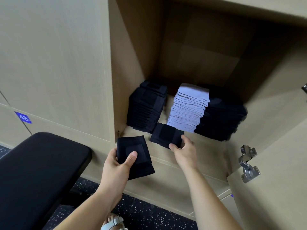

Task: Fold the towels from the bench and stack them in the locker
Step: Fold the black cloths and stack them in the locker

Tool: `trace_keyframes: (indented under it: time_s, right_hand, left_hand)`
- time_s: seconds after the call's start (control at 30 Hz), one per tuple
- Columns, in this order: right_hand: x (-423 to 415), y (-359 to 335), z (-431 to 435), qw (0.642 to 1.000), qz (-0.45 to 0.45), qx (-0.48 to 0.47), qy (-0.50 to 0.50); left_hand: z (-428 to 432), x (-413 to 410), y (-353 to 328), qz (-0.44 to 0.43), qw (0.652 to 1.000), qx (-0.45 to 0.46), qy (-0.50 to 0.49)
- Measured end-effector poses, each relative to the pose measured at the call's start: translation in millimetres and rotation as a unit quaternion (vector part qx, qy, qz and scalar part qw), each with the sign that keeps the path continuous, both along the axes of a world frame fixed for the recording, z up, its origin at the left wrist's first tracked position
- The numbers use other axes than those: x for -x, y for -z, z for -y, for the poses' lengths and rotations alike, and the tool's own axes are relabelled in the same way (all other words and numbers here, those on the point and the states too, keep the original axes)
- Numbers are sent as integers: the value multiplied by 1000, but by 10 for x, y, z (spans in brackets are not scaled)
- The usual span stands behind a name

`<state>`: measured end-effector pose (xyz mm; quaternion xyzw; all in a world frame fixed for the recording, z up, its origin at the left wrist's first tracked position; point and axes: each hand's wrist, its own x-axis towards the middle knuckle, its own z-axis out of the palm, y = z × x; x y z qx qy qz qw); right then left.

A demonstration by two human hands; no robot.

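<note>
My left hand (118, 163) grips a folded black towel (139, 163) in front of the open locker, thumb on top. My right hand (184, 150) pinches a second folded black towel (166, 135) at its near edge, low over the locker floor (204, 146). Inside the locker stand three piles: a black stack (147, 107) on the left, a pale lilac stack (189, 107) in the middle and a black stack (224, 118) on the right.
A black padded bench (38, 171) lies at the lower left beside the locker. The locker door (274, 163) hangs open on the right with a metal hinge (248, 163). A closed locker front with a blue tag 48 (23, 117) is at the left. My sandalled foot (114, 223) stands on speckled floor.
</note>
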<state>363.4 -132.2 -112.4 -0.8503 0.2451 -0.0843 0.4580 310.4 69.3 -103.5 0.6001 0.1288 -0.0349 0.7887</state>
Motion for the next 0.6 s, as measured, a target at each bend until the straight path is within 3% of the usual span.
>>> trace_keyframes:
  time_s: [0.13, 0.3, 0.6]
  right_hand:
    - [305, -180, -97, 997, 78, -27, 10]
    - [1010, -507, -575, 978, 75, -154, -121]
    - [1515, -589, -855, 988, 88, -91, -88]
  left_hand:
    - [5, 72, -124, 9, 1000, 1, -7]
    - [38, 266, -289, 18, 1000, 7, -17]
    - [30, 844, -465, 2, 1000, 14, -21]
